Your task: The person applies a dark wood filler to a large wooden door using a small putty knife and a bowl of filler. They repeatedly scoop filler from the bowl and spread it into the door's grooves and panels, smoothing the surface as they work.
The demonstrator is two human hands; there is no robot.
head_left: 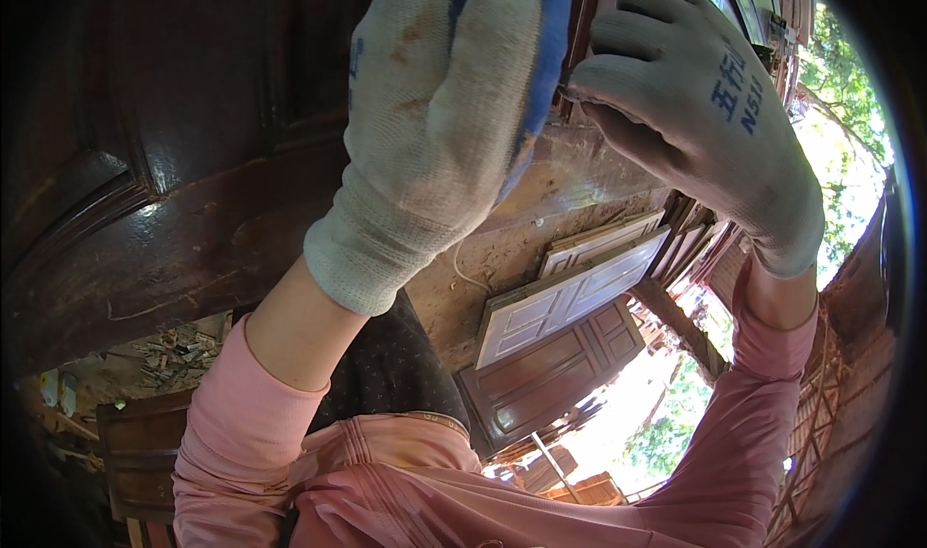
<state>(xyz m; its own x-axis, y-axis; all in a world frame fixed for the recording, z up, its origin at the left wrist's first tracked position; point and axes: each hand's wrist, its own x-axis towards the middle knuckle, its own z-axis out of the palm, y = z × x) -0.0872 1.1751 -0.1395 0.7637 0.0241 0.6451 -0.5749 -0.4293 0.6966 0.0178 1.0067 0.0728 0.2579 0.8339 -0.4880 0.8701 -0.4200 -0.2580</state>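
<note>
Where light catches, dark-brown panelled door (217,196), glossy

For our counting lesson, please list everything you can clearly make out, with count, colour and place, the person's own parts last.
Panelled wood: one large piece, dark brown, upper left
Pale doors: at least two, whitish, right of centre
Brown doors: two, brown, one below the pale doors, one lower left
Beam: one, brown, right of the pale doors
Wood scraps: uncountable, brownish, lower left
Trees: count unclear, green, right
Trousers: one pair, dark, lower centre
Top: one, pink, bottom
Left hand: one, white-and-blue glove, top centre
Right hand: one, greyish-white glove, upper right
</note>
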